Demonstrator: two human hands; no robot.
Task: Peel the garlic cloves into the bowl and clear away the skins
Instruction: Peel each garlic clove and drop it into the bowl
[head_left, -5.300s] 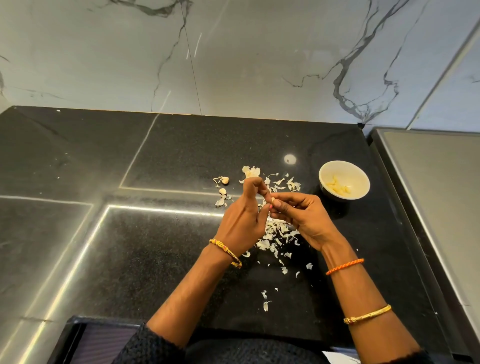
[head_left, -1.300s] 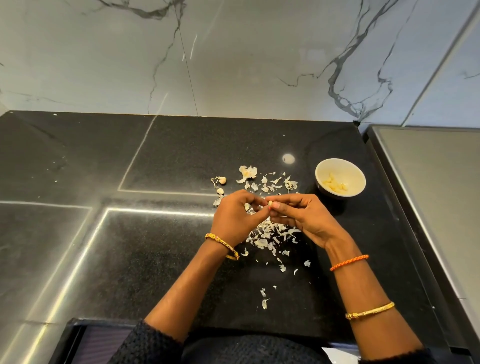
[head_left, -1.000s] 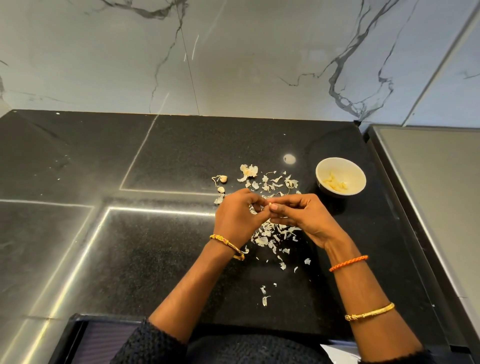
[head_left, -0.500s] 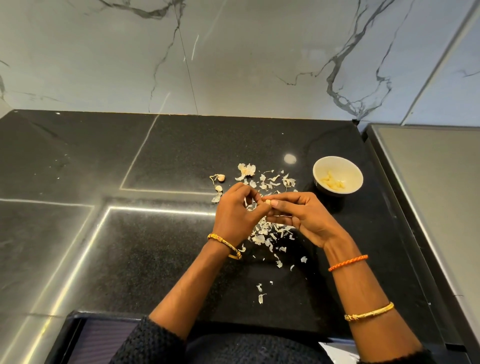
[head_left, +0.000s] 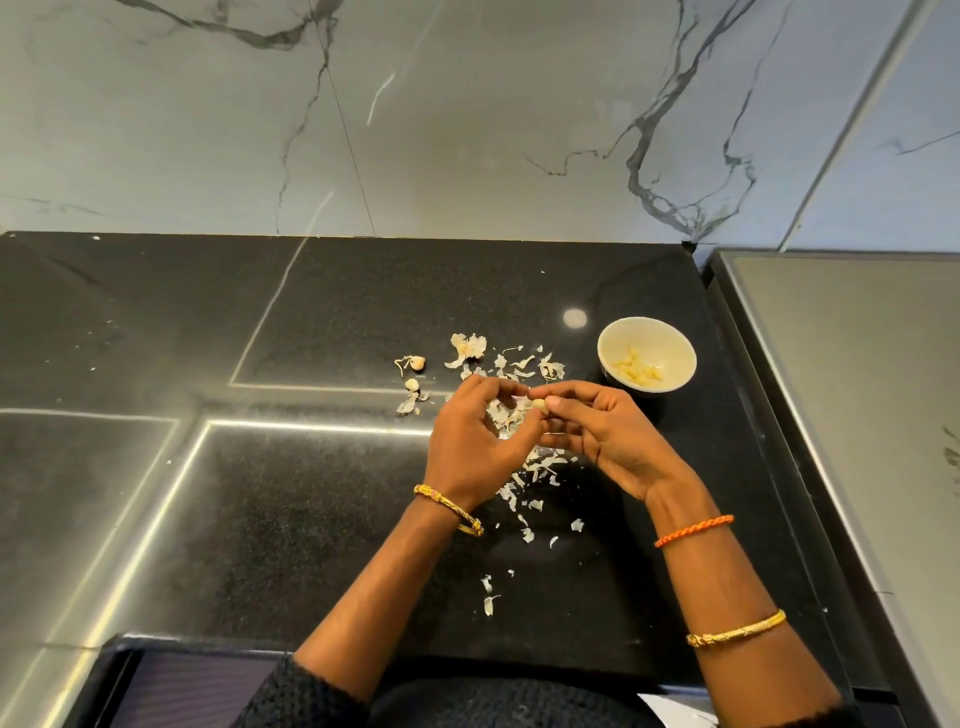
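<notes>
Left hand (head_left: 475, 441) and right hand (head_left: 605, 436): fingers curled, meeting at frame centre above the counter (head_left: 260, 519), both pinching one garlic clove (head_left: 538, 406). Bowl (head_left: 647, 355): upper right of hands. Skins (head_left: 530, 478): scattered beneath.

Bowl (head_left: 646, 358) right — skins (head_left: 524, 483) left

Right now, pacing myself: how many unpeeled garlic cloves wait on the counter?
2: one unpeeled clove left of the skins, another just nearer. The hands may hide more.
</notes>
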